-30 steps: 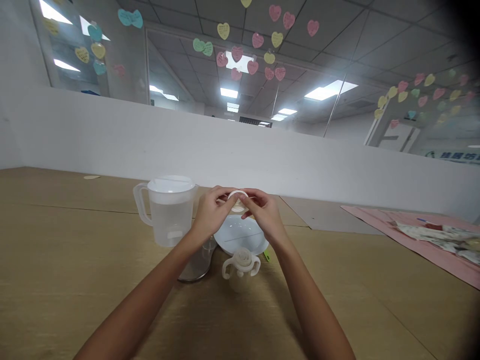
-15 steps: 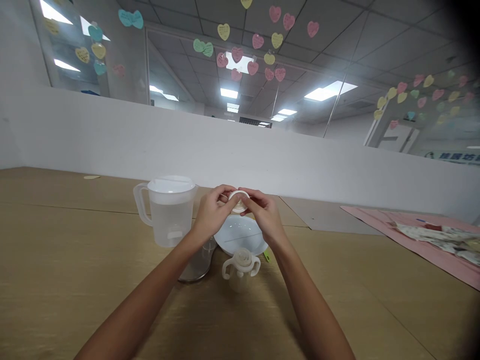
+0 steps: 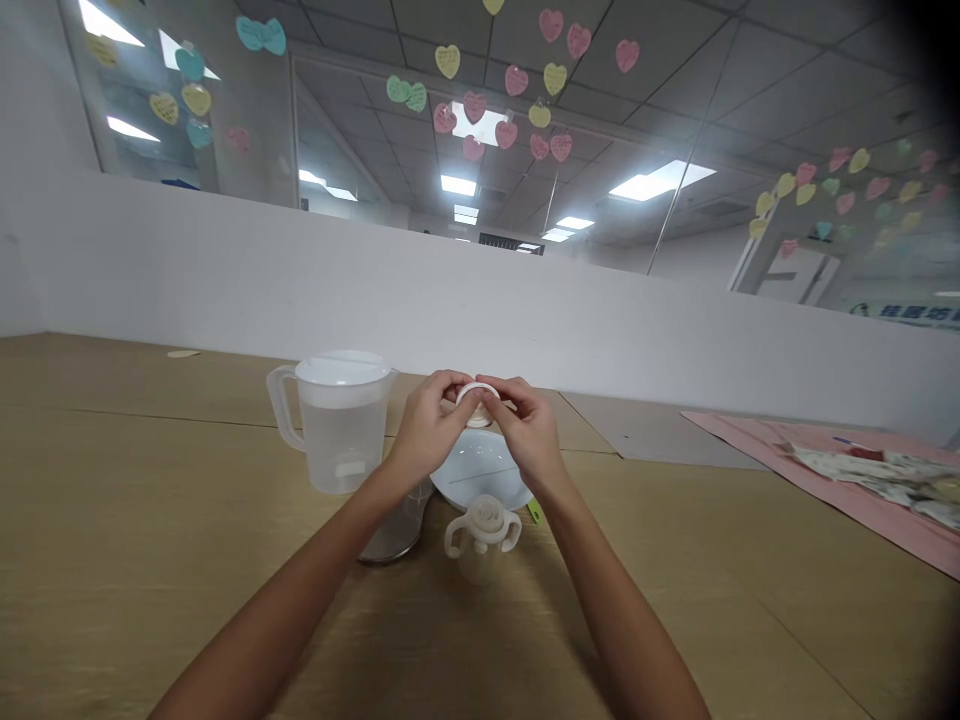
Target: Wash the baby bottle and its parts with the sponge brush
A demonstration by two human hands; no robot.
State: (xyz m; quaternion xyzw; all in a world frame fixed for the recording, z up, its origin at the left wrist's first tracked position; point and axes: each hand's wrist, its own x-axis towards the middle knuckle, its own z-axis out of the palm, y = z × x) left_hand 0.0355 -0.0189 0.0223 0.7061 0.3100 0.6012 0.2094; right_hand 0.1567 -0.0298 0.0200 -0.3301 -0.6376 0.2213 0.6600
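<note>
My left hand (image 3: 429,425) and my right hand (image 3: 525,428) meet above a white plate (image 3: 480,475), pinching a white plastic ring (image 3: 469,391) between their fingers. It looks like a bottle collar, and a pale part shows beneath it, too covered to identify. To the left of my left hand stands a clear lidded plastic pitcher (image 3: 339,425) holding water. A white two-handled baby bottle (image 3: 482,535) stands just below the plate, and a clear cup (image 3: 397,530) sits partly hidden under my left forearm.
The items stand on a light wooden table (image 3: 150,520). A small green object (image 3: 534,512) lies by the plate. A pink mat (image 3: 750,437) with printed wrappers (image 3: 870,470) lies at the right. A white partition (image 3: 450,300) runs behind the table.
My hands have drawn closer together, and their fingers now cover more of the ring. The pitcher, plate and bottle stay in place.
</note>
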